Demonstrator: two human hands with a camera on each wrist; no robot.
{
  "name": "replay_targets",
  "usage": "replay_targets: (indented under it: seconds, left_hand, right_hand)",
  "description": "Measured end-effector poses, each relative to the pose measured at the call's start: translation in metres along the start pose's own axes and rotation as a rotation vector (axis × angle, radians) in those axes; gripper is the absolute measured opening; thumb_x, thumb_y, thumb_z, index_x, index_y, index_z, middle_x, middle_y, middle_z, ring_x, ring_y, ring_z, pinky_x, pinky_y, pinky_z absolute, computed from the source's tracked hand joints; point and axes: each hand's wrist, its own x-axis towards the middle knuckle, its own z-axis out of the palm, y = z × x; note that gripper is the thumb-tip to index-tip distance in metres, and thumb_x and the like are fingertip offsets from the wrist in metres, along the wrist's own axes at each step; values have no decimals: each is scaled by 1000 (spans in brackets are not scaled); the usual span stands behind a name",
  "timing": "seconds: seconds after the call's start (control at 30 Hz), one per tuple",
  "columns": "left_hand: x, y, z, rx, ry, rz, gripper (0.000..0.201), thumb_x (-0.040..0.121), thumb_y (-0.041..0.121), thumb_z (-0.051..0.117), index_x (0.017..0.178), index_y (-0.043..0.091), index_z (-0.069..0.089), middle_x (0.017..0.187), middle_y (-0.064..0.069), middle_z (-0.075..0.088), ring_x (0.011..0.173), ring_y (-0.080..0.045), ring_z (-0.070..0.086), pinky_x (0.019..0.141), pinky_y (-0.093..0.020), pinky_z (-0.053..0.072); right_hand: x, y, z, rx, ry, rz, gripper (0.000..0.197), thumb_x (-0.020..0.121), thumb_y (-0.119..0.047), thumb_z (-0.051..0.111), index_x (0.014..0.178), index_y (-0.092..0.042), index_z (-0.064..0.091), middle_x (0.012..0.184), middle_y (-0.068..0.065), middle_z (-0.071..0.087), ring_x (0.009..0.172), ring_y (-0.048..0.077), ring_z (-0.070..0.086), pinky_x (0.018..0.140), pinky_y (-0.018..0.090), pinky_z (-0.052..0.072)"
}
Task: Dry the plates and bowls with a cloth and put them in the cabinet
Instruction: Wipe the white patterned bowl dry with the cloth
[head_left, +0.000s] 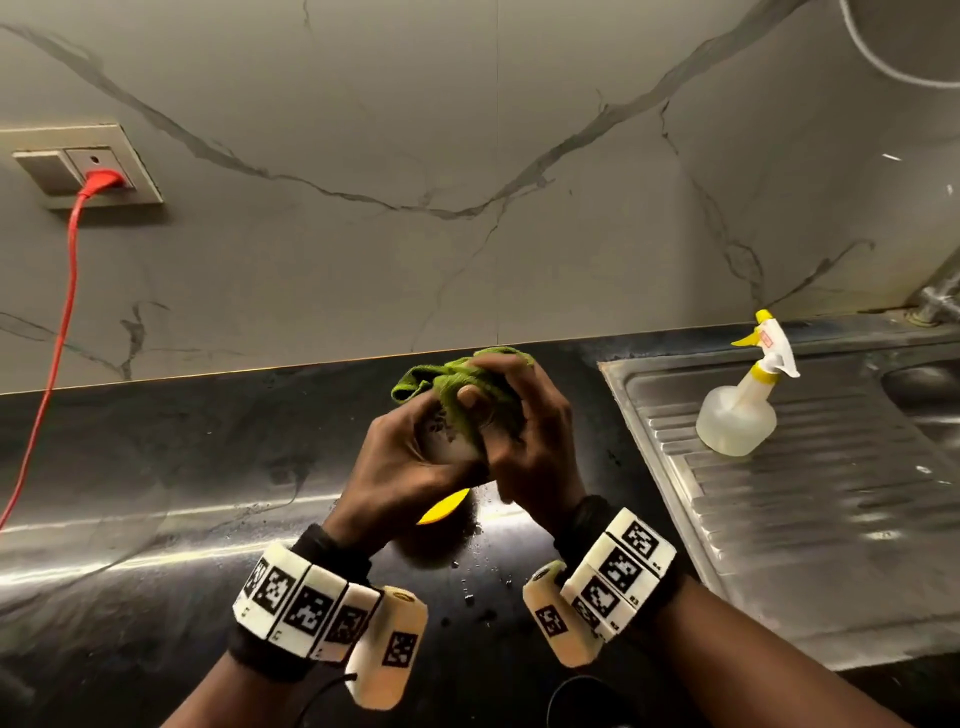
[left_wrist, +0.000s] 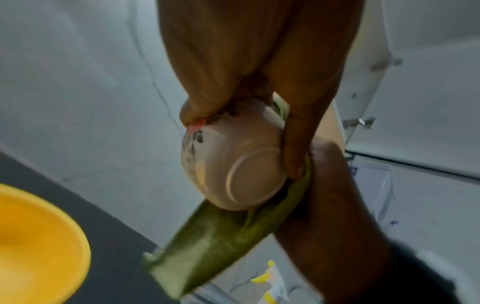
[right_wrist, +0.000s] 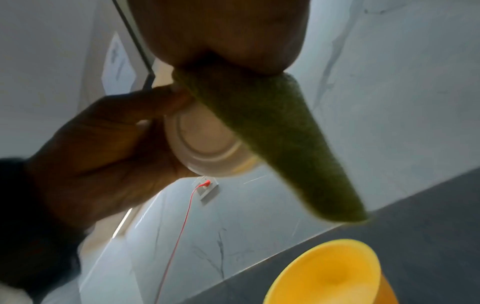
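Note:
A small white bowl (head_left: 451, 441) with a dark floral print is held above the black counter. My left hand (head_left: 410, 467) grips it by the rim, fingers curled round its side; in the left wrist view the bowl (left_wrist: 233, 164) shows its round foot. My right hand (head_left: 519, 431) clutches a green cloth (head_left: 457, 382) bunched over the bowl's top. A loose end of the cloth (left_wrist: 221, 242) hangs below the bowl; in the right wrist view the cloth (right_wrist: 280, 144) crosses the bowl (right_wrist: 207, 144). A yellow bowl (head_left: 441, 510) stands on the counter under my hands, mostly hidden.
A steel sink drainboard (head_left: 779, 493) lies to the right with a spray bottle (head_left: 740, 410) on it and a tap (head_left: 937, 296) behind. A red cord (head_left: 57, 353) runs from a wall socket (head_left: 98, 166) at left. Water drops dot the counter (head_left: 208, 441).

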Motion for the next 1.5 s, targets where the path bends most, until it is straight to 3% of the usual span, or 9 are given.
replay_targets:
  seconds: [0.23, 0.37, 0.57, 0.73, 0.87, 1.1, 1.2, 1.37, 1.5]
  left_hand:
    - [-4, -3, -5, -260, -34, -186, 67, 54, 29, 94, 111, 13, 62, 108, -10, 72, 102, -31, 70, 81, -38, 60]
    - [2, 2, -2, 133, -93, -34, 51, 64, 24, 84, 108, 13, 60, 99, -5, 70, 92, -27, 69, 77, -48, 58]
    - [-4, 6, 10, 204, -13, 148, 44, 68, -3, 79, 100, 25, 66, 94, 7, 73, 82, -8, 71, 69, -28, 57]
    - [-6, -3, 2, -23, 22, 44, 53, 57, 16, 84, 98, -4, 58, 90, -20, 65, 81, -35, 65, 71, -56, 56]
    - [-8, -1, -2, -229, -5, -133, 58, 52, 24, 87, 100, 12, 57, 96, -2, 72, 94, -23, 70, 78, -36, 60]
    - [-1, 11, 5, 279, -104, 160, 35, 70, 12, 81, 97, 27, 65, 90, 9, 71, 78, -7, 67, 68, -26, 53]
    - [-1, 7, 9, 300, -26, 192, 34, 65, 9, 79, 93, 22, 66, 84, 2, 70, 74, -17, 66, 65, -39, 54]
    - [-3, 4, 5, -190, -4, -1, 43, 54, 14, 83, 90, 15, 60, 83, 6, 69, 78, -9, 66, 69, -29, 58]
    - [6, 0, -4, -156, -11, -122, 53, 54, 24, 89, 93, 11, 56, 89, -2, 68, 86, -21, 67, 75, -40, 58]
  right_hand:
    - [-2, 1, 1, 651, 215, 734, 19, 100, -30, 51, 105, -16, 64, 104, 13, 70, 93, 27, 67, 79, 46, 56]
    - [-3, 0, 3, 122, 162, 309, 22, 92, -37, 61, 96, -16, 67, 90, 0, 72, 82, 16, 69, 75, 36, 58]
    - [0, -7, 3, -132, 66, -50, 21, 93, -27, 63, 100, -7, 67, 92, 3, 67, 83, 12, 64, 75, 23, 52]
    - [2, -6, 5, 169, 204, 271, 16, 96, -30, 59, 95, -15, 64, 86, -3, 69, 78, 11, 67, 69, 26, 54]
    - [0, 0, 4, 565, 237, 719, 19, 100, -30, 54, 105, -15, 64, 100, 9, 71, 90, 28, 69, 76, 44, 58]
    - [-3, -12, 4, -116, 77, 26, 13, 93, -27, 66, 96, -14, 66, 88, -5, 68, 81, 6, 64, 73, 19, 50]
    - [-2, -11, 0, -129, 100, -49, 16, 93, -27, 63, 97, -12, 66, 89, -5, 67, 81, 6, 63, 75, 17, 48]
    - [8, -8, 0, 349, 279, 421, 14, 92, -34, 59, 90, -20, 63, 83, -10, 68, 80, 10, 65, 74, 31, 54]
    - [7, -7, 2, 503, 336, 688, 14, 97, -34, 56, 93, -26, 66, 89, -4, 72, 89, 22, 67, 84, 51, 56]
